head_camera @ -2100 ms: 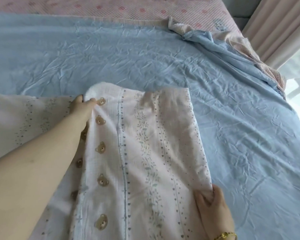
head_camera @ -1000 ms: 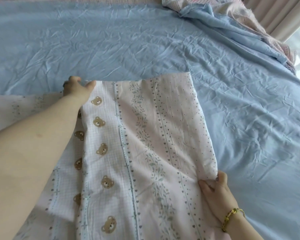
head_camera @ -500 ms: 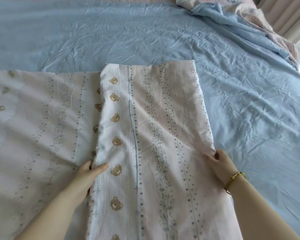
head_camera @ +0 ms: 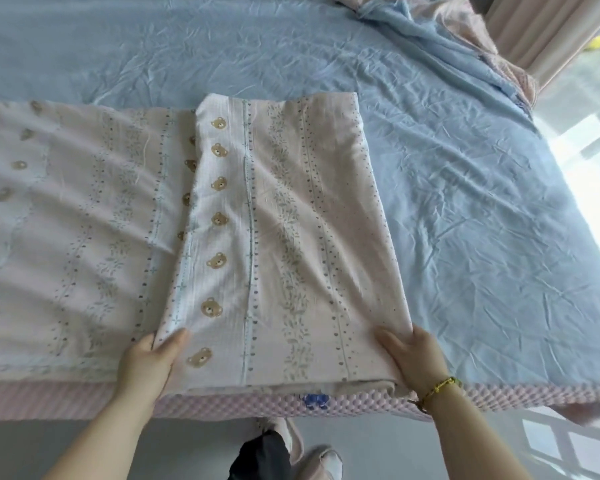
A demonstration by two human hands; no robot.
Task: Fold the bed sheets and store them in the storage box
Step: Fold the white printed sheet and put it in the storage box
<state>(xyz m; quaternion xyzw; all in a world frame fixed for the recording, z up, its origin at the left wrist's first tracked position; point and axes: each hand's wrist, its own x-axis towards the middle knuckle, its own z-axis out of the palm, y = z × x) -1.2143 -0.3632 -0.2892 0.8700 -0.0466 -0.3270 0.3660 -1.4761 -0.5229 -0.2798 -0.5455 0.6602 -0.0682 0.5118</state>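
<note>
The sheet (head_camera: 284, 237), lengthwise toward 12 o'clock, is pinched at 7 by the left hand (head_camera: 149, 362), seemingly gripped at 5 by the right hand (head_camera: 418, 358).

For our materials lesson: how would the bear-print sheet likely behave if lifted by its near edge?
Probably floppy: the sheet lies in soft wrinkles and folds flat. Likely light: its layers look thin. Held by corners alone, its long panel would probably sag.
</note>
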